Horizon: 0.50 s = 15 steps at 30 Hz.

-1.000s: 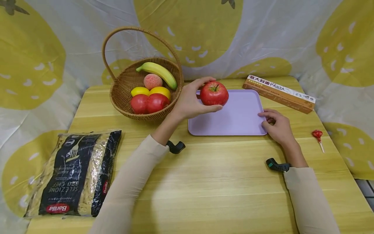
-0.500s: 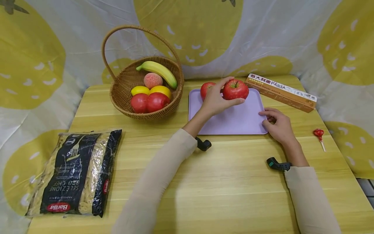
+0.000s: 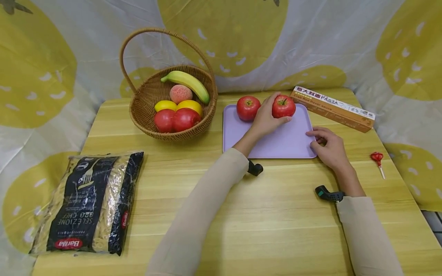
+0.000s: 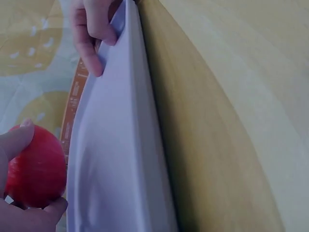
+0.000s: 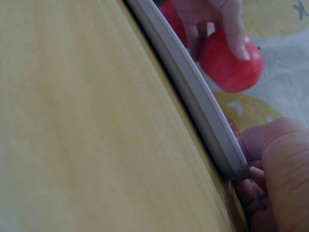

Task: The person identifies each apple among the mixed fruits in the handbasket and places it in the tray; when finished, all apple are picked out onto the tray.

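Observation:
In the head view my left hand (image 3: 268, 118) holds a red apple (image 3: 284, 106) by its sides, over the back right part of a lilac tray (image 3: 238, 141). The left wrist view also shows thumb and fingers around this apple (image 4: 38, 166). A second red apple (image 3: 248, 108) sits on the tray at the back left, just left of that hand. My right hand (image 3: 328, 147) pinches the tray's right edge near the front corner. From the right wrist, its thumb and fingers appear at the tray's corner (image 5: 236, 164).
A wicker basket (image 3: 143, 124) at the back left holds a banana, a peach and yellow and red fruit. A pasta box (image 3: 333, 109) lies behind the tray to the right. Also on the table are a bag of pasta (image 3: 88, 203) at left and a red lollipop (image 3: 377, 157) at right.
My left hand has carried its apple rightward and lower over the tray. The second apple, hidden behind the hand at first, is now in full sight. My right hand has stayed put.

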Available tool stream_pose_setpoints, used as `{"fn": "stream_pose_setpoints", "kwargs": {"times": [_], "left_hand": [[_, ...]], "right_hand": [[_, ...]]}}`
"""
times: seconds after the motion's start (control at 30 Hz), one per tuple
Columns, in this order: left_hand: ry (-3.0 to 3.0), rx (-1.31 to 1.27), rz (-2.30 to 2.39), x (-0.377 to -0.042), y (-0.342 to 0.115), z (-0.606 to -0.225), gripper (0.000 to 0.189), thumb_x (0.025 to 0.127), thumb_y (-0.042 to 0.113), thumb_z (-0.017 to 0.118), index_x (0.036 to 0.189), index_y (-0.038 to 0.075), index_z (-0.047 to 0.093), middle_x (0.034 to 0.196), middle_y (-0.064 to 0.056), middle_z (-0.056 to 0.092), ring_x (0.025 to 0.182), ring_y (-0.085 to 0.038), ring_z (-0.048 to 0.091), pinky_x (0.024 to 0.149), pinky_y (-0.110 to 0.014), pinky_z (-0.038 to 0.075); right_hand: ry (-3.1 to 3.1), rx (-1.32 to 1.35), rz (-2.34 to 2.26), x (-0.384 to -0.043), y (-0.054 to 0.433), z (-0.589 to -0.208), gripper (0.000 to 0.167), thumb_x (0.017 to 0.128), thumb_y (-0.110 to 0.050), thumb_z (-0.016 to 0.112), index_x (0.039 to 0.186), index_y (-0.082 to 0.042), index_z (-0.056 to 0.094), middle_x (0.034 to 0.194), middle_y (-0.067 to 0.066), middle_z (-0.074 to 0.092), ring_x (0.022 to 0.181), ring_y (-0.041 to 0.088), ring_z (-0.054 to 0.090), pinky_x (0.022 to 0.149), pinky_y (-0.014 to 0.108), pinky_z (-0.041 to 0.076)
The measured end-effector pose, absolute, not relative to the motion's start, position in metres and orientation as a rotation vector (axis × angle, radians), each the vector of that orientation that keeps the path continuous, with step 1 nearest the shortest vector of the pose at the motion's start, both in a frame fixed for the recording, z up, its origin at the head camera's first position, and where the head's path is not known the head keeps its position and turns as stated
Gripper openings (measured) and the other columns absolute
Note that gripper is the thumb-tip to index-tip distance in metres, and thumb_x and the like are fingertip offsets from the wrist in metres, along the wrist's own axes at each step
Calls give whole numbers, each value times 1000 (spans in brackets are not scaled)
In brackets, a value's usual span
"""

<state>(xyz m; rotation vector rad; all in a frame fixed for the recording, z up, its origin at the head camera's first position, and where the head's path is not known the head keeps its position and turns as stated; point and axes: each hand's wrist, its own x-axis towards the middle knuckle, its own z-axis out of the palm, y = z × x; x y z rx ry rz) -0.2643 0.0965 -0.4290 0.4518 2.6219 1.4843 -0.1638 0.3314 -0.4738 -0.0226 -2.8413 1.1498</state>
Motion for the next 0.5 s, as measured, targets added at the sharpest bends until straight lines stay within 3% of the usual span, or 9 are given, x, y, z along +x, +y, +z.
{"fn": "stream_pose_setpoints", "kwargs": {"times": [0.5], "left_hand": [[2709, 417, 1349, -263, 110, -446, 89, 91, 34, 79, 162, 24, 27, 163, -3, 33, 146, -23, 42, 120, -37, 40]], "right_hand": [[-2816, 0, 1159, -164, 333, -474, 32, 94, -9, 61, 123, -7, 74, 145, 14, 59, 90, 10, 52, 73, 10, 39]]}}
